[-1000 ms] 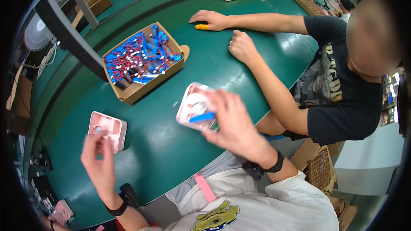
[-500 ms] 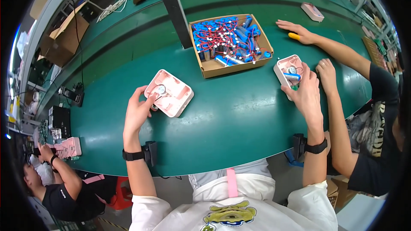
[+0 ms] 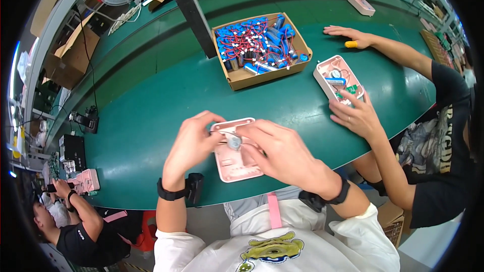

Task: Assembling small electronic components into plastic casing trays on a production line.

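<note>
A pink plastic housing [image 3: 229, 167] lies in front of me at the near side of the bench, its inside facing up. In it sits a round silver part [image 3: 234, 142] with a thin dark wire. My left hand [image 3: 194, 138] is closed at the housing's upper left corner, fingers bent and thumb inside the rim. Curled over the right side is my right hand [image 3: 277, 148], slightly smeared, its fingertips near the round part. What lies under both palms is hidden. A second pink housing [image 3: 322, 78], holding a blue battery [image 3: 335, 81] and a green circuit board [image 3: 348, 92], is at the right.
A cardboard box [image 3: 242, 81] of blue batteries with red wires stands at the back beside a dark post [image 3: 189, 12]. A co-worker's hand [image 3: 358, 118] touches the second housing; their other hand [image 3: 355, 37] rests beyond. Another person [image 3: 75, 221] works at the far left.
My right hand has left the second housing and come to the near one. The near housing has shifted toward me and right, with my left hand. The co-worker's near hand now touches the second housing.
</note>
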`<act>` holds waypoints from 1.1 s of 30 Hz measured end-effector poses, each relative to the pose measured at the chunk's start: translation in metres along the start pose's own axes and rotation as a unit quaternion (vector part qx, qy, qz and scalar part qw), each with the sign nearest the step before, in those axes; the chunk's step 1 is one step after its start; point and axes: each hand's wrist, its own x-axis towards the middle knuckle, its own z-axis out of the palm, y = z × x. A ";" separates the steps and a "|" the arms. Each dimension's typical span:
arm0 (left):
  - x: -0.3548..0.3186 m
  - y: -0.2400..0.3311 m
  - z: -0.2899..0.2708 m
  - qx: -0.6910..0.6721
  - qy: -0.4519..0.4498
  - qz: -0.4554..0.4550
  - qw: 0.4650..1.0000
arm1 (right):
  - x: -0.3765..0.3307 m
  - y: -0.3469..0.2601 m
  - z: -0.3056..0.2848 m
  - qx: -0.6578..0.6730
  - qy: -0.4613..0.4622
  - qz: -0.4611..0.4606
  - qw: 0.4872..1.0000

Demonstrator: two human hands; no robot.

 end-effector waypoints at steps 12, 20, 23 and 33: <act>0.017 0.005 0.035 -0.184 -0.073 0.029 0.980 | -0.020 0.034 -0.012 0.142 -0.015 0.243 0.959; 0.017 0.007 0.036 -0.049 -0.069 0.150 0.985 | -0.023 0.035 -0.022 0.369 0.094 0.249 0.891; 0.018 0.009 0.039 0.023 -0.056 0.213 0.975 | -0.018 0.036 -0.024 0.408 0.116 0.255 0.869; 0.023 0.019 0.048 0.025 -0.079 0.141 0.986 | -0.016 0.040 -0.035 0.478 0.136 0.257 0.829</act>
